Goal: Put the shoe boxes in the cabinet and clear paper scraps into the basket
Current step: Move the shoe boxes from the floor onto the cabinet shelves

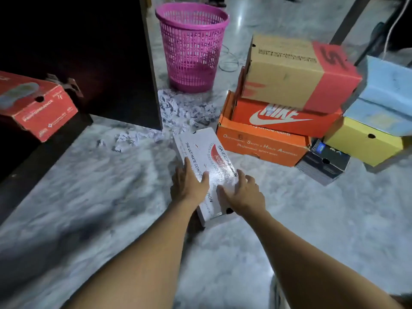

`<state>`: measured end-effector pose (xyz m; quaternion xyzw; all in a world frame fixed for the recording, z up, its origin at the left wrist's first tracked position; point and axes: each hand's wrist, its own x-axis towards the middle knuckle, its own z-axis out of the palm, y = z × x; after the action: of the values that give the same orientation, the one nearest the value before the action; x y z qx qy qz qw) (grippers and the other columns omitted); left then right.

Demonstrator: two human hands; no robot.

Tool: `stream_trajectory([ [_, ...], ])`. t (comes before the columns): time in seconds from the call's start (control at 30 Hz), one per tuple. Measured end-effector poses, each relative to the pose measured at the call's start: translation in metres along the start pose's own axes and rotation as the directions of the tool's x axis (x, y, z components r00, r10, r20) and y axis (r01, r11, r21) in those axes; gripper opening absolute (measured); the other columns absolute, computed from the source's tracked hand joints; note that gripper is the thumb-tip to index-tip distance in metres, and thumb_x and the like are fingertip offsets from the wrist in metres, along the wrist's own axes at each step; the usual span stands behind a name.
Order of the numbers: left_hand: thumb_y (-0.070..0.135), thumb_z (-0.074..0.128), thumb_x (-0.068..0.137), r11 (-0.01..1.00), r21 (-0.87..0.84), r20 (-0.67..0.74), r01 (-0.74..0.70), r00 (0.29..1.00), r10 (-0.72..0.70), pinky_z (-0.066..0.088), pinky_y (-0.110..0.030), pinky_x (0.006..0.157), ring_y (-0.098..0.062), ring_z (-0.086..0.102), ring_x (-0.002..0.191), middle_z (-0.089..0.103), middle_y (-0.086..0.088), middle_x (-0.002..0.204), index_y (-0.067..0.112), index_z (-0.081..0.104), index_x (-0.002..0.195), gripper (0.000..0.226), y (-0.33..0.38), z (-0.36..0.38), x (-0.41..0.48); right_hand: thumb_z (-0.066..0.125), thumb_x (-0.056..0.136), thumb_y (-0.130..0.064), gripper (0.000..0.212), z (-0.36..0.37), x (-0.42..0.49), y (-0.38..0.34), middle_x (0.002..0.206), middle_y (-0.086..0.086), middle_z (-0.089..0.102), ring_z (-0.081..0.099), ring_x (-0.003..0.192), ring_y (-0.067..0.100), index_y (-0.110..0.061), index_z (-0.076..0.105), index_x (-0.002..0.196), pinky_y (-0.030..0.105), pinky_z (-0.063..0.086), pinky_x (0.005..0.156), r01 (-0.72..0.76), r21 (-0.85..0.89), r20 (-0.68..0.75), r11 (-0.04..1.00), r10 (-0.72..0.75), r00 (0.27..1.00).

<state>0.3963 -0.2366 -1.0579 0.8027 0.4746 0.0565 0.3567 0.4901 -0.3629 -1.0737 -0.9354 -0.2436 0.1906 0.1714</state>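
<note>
- White box [199,144] lies on the floor at centre. Left hand [189,187] and right hand [243,194] lie flat on its lid, fingers spread, gripping nothing.
- Lifted by the lid alone, it could gape or slip.
- Scraps [181,109] at 12 o'clock touch its far end, so dragging would scatter them.
- Stack [278,112] crowds 2 o'clock.
- Cabinet [124,85] opens at 10 o'clock, with floor between.

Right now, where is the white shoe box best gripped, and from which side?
The white shoe box lies flat, lid up, pointing away. Probably clamp its two long sides near the close end, from above; left hand and right hand rest there on the lid.
</note>
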Motion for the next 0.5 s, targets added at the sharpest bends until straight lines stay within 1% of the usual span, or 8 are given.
stream_trajectory([
  [0.07, 0.051, 0.047, 0.092, 0.999, -0.045, -0.009, 0.012, 1.000, -0.012, 0.040, -0.053, 0.104, -0.034, 0.030, 0.139, 0.020, -0.007, 0.159, 0.025, 0.009, 0.153, 0.077, -0.011, 0.029, -0.013, 0.052, 0.081, -0.072, 0.094, 0.008, -0.001, 0.003, 0.147, 0.009, 0.039, 0.047, 0.130, 0.032, -0.025, 0.014, 0.154, 0.046, 0.043, 0.101, -0.003, 0.103, 0.062, 0.995, -0.004, 0.998],
  [0.1, 0.050, 0.048, 0.092, 0.998, -0.066, -0.019, 0.018, 1.000, -0.019, 0.041, -0.052, 0.103, -0.035, 0.033, 0.138, 0.021, -0.009, 0.159, 0.023, 0.007, 0.154, 0.079, -0.017, 0.039, -0.016, 0.054, 0.080, -0.071, 0.095, 0.010, 0.000, 0.003, 0.144, 0.009, 0.042, 0.049, 0.128, 0.031, -0.024, 0.015, 0.154, 0.045, 0.045, 0.099, 0.008, 0.145, 0.069, 0.989, -0.018, 0.997],
  [0.17, 0.050, 0.049, 0.092, 0.995, -0.096, -0.047, 0.030, 0.998, -0.035, 0.044, -0.050, 0.100, -0.037, 0.039, 0.133, 0.023, -0.012, 0.157, 0.022, 0.003, 0.154, 0.082, -0.024, 0.050, -0.021, 0.057, 0.076, -0.071, 0.089, 0.011, 0.001, 0.004, 0.136, 0.003, 0.052, 0.056, 0.120, 0.026, -0.025, 0.029, 0.147, 0.041, 0.050, 0.091, 0.070, 0.220, 0.046, 0.973, -0.082, 0.996],
  [0.23, 0.050, 0.051, 0.090, 0.989, -0.148, -0.084, 0.020, 0.996, -0.033, 0.047, -0.049, 0.097, -0.037, 0.043, 0.130, 0.025, -0.009, 0.156, 0.024, 0.001, 0.154, 0.086, -0.030, 0.051, -0.022, 0.066, 0.077, -0.062, 0.071, 0.011, 0.001, 0.013, 0.123, -0.009, 0.060, 0.062, 0.110, 0.017, -0.029, 0.042, 0.136, 0.034, 0.052, 0.086, 0.111, 0.366, 0.022, 0.924, -0.128, 0.992],
  [0.3, 0.053, 0.055, 0.085, 0.973, -0.233, -0.100, -0.003, 0.995, -0.021, 0.047, -0.046, 0.100, -0.031, 0.044, 0.132, 0.028, -0.003, 0.157, 0.027, 0.003, 0.154, 0.090, -0.039, 0.047, -0.019, 0.073, 0.082, -0.049, 0.061, 0.012, 0.000, 0.026, 0.119, -0.018, 0.062, 0.062, 0.110, 0.010, -0.033, 0.048, 0.135, 0.029, 0.051, 0.092, 0.094, 0.528, 0.061, 0.844, -0.148, 0.987],
  [0.33, 0.057, 0.056, 0.082, 0.964, -0.266, -0.096, -0.009, 0.995, -0.017, 0.047, -0.044, 0.101, -0.027, 0.046, 0.132, 0.032, 0.000, 0.156, 0.029, 0.006, 0.153, 0.091, -0.045, 0.046, -0.018, 0.075, 0.082, -0.046, 0.059, 0.014, 0.000, 0.032, 0.121, -0.021, 0.063, 0.062, 0.112, 0.007, -0.037, 0.050, 0.134, 0.030, 0.051, 0.097, 0.081, 0.588, 0.087, 0.805, -0.163, 0.983],
  [0.4, 0.064, 0.055, 0.075, 0.951, -0.310, -0.057, 0.006, 0.998, -0.025, 0.047, -0.042, 0.102, -0.021, 0.051, 0.129, 0.042, 0.005, 0.151, 0.038, 0.011, 0.150, 0.090, -0.054, 0.043, -0.018, 0.075, 0.083, -0.046, 0.054, 0.018, -0.001, 0.037, 0.123, -0.023, 0.064, 0.061, 0.115, 0.002, -0.045, 0.052, 0.132, 0.036, 0.050, 0.103, 0.069, 0.639, 0.136, 0.766, -0.201, 0.970],
  [0.5, 0.063, 0.056, 0.073, 0.935, -0.353, 0.008, 0.010, 1.000, -0.008, 0.047, -0.042, 0.103, -0.017, 0.055, 0.125, 0.049, 0.009, 0.146, 0.047, 0.009, 0.148, 0.090, -0.056, 0.041, -0.022, 0.073, 0.082, -0.050, 0.056, 0.021, 0.000, 0.038, 0.125, -0.023, 0.064, 0.060, 0.117, 0.004, -0.048, 0.049, 0.133, 0.041, 0.048, 0.105, 0.084, 0.666, 0.146, 0.741, -0.240, 0.960],
])
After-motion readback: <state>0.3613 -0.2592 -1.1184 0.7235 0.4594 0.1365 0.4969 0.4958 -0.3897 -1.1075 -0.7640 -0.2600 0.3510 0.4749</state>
